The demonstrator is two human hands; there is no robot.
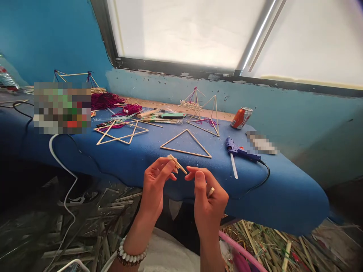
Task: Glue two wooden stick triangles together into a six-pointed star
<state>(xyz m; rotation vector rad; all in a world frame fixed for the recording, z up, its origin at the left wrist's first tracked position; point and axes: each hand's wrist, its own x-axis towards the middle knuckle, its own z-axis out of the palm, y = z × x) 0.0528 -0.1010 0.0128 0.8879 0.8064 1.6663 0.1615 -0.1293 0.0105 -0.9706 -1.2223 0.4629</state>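
A: We're looking down through the head camera. What's the left hand [155, 185] doing?

B: It's clamping a small bunch of pale wooden sticks [175, 162] between thumb and fingertips, right at the front edge of the surface [279, 196], with one longer stick poking toward the other hand.

A: And the right hand [208, 200]?

B: It's pinching a short stick [211, 192] in its fingers, with the pale tip showing. The two hands are hovering just apart, not touching.

A: What's lying around them?

B: A flat stick triangle [185, 145] is sitting just beyond the hands, near the middle of the surface. Toward the right edge, a blue hot glue gun [241, 150] is lying with its glue stick [233, 166] pointing at the front edge and its black cord [266, 175] trailing across the surface.

A: Further back?

B: Stick pyramids [202, 113] are standing along the far edge, an orange soda can [241, 118] is lying on its side toward the far right corner, and maroon yarn [104, 101] is heaping up toward the far left.
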